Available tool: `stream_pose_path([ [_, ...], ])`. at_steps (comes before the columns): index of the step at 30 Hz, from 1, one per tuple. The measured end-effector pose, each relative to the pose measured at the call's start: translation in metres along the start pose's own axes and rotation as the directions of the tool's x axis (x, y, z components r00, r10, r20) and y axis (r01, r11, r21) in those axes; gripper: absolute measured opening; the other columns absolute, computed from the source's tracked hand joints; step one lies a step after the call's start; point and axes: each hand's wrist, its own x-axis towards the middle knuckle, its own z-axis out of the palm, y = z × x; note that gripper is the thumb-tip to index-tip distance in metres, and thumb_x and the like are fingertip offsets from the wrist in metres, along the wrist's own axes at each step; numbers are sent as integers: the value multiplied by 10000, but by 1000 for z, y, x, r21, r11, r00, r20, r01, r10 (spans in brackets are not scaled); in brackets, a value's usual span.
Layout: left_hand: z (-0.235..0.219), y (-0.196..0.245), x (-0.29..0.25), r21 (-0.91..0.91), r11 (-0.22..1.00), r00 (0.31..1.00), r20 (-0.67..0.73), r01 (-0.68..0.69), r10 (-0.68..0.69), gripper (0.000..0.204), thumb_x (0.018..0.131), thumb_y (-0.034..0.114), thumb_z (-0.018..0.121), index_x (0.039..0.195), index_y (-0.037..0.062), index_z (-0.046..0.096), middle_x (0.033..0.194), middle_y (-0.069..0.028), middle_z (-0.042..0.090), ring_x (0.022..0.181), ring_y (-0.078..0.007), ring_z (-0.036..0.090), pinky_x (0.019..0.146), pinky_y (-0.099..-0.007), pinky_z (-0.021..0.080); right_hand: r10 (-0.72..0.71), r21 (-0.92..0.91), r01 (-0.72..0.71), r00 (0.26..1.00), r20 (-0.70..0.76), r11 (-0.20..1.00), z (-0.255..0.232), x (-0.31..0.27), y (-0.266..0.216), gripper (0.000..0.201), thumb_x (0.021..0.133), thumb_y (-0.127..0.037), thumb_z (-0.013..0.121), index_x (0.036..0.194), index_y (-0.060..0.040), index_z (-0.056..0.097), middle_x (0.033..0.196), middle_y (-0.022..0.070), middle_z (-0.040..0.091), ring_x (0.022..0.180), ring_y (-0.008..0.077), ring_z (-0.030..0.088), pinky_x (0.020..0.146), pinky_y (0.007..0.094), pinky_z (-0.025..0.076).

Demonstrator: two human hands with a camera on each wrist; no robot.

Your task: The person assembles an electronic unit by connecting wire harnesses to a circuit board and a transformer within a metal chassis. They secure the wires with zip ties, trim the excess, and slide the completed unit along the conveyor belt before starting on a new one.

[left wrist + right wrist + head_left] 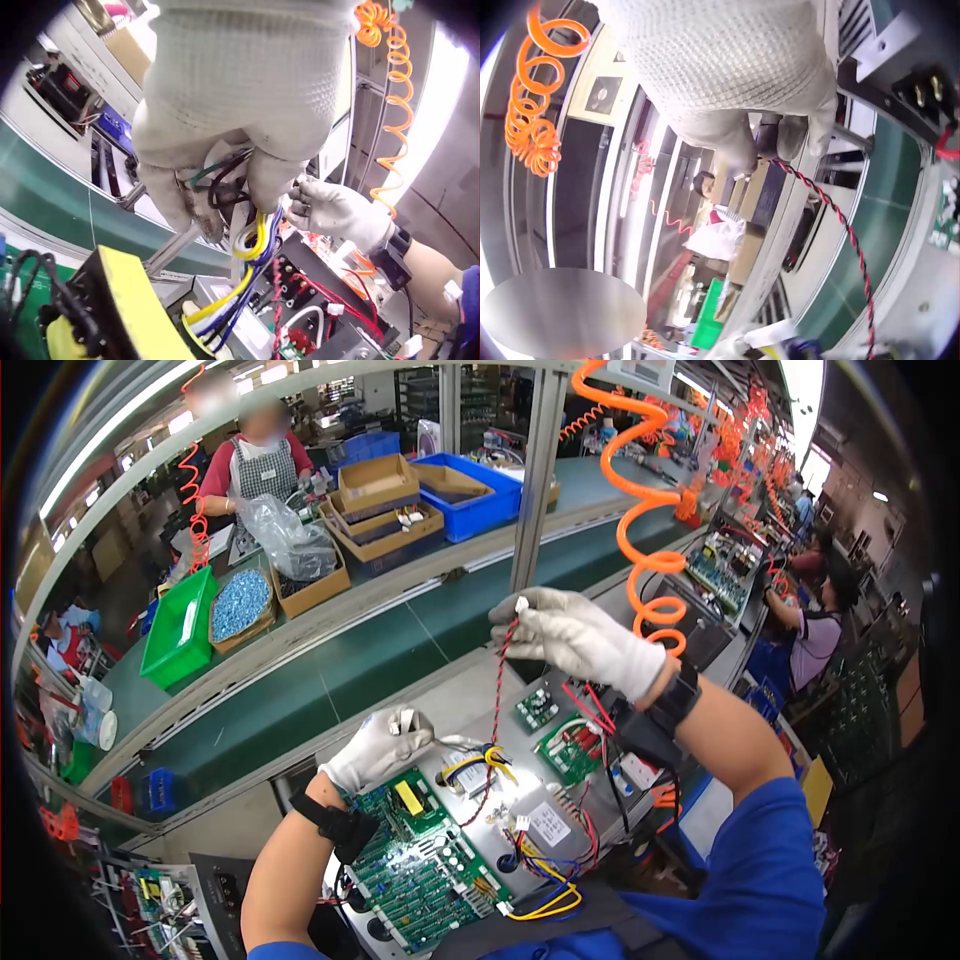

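Observation:
My gloved right hand (pixel 590 640) is raised over the far side of the metal chassis (pixel 520 795). Its thumb and fingers pinch the white plug end (pixel 521 604) of a twisted red-and-black cable (pixel 498 700), which runs down to the chassis. In the right wrist view the same cable (pixel 844 217) leaves the fingertips. Lower and to the left, my gloved left hand (pixel 378 750) grips a wire bundle; in the left wrist view its dark wires (pixel 229 180) lie between the curled fingers. Yellow and blue wires (pixel 259 240) hang below that hand. A large green circuit board (pixel 410 880) lies beneath my left wrist.
Small circuit boards (pixel 570 748) sit on the chassis's right part. An orange coiled hose (pixel 650 560) hangs beside my right hand. Beyond runs a green conveyor (pixel 370 660) with a green bin (pixel 180 630), cardboard boxes (pixel 380 485) and a blue bin (pixel 490 510). A person (pixel 262 460) works opposite.

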Motion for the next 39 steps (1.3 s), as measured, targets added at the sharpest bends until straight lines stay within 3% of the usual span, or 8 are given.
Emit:
stream_pose_path([
  [6, -2, 6, 12, 141, 986, 996, -27, 88, -85, 71, 862, 45, 615, 927, 18, 620, 775, -9, 608, 571, -61, 516, 486, -212, 409, 57, -424, -93, 994, -97, 901, 12, -3, -11, 276, 897, -198, 679, 1075, 9, 635, 856, 17, 633, 723, 79, 555, 699, 232, 472],
  [9, 21, 12, 16, -139, 987, 997, -43, -75, 70, 141, 865, 4, 576, 1003, -9, 604, 872, -45, 617, 832, -150, 628, 835, -282, 496, 48, -739, -86, 996, -73, 668, -9, 1, 9, 227, 856, -158, 698, 1004, 14, 687, 792, 2, 619, 665, 55, 499, 602, 220, 413],
  [16, 69, 43, 10, 805, 553, 959, 65, -214, 275, 271, 770, 183, 632, 1028, 100, 626, 917, -161, 672, 1016, -331, 608, 890, -448, 439, -44, -803, 124, 992, 121, 583, -13, 9, 25, 200, 884, -87, 621, 1066, -25, 678, 797, 18, 567, 684, 127, 532, 639, 271, 444],
  [21, 59, 37, 14, 511, 845, 984, 9, -156, 176, 206, 800, 168, 606, 987, 112, 676, 912, -158, 675, 845, -329, 653, 771, -412, 505, -8, -988, 148, 989, 148, -35, -13, 3, 21, 213, 879, -148, 595, 1030, -29, 686, 837, 137, 631, 748, 261, 642, 706, 359, 499],
  [23, 49, 41, 15, 344, 938, 999, 18, 35, -44, 193, 816, 186, 608, 970, 92, 677, 841, -150, 668, 785, -300, 656, 735, -382, 505, 385, -951, 212, 916, 113, -224, -24, 7, 28, 278, 857, -119, 596, 1117, -44, 660, 844, 149, 592, 730, 295, 626, 668, 371, 499],
  [28, 54, 41, 16, 292, 956, 992, 114, 22, -57, 233, 807, 125, 631, 1032, 99, 681, 872, -108, 665, 766, -185, 632, 774, -312, 498, 501, -1000, -10, 866, -1, 16, -22, 6, 19, 152, 828, -157, 619, 882, -40, 699, 788, 139, 620, 716, 329, 643, 667, 419, 502],
  [31, 72, 35, 17, 821, 413, 883, 212, -393, 418, 308, 709, 151, 646, 1013, 140, 694, 861, -136, 672, 783, -334, 630, 894, -412, 438, 542, -742, 278, 829, -135, -610, -17, 11, 35, 172, 716, -156, 675, 872, -105, 728, 792, 106, 692, 792, 286, 684, 684, 393, 524],
  [39, 38, 24, 4, 5, 993, 984, -138, 114, -112, 163, 867, 146, 666, 817, 15, 583, 701, -5, 509, 664, -60, 435, 579, -249, 398, 523, -728, 239, 831, -188, -642, -22, 9, 47, 149, 762, -158, 641, 872, -114, 730, 857, 103, 707, 841, 286, 690, 749, 387, 535],
])
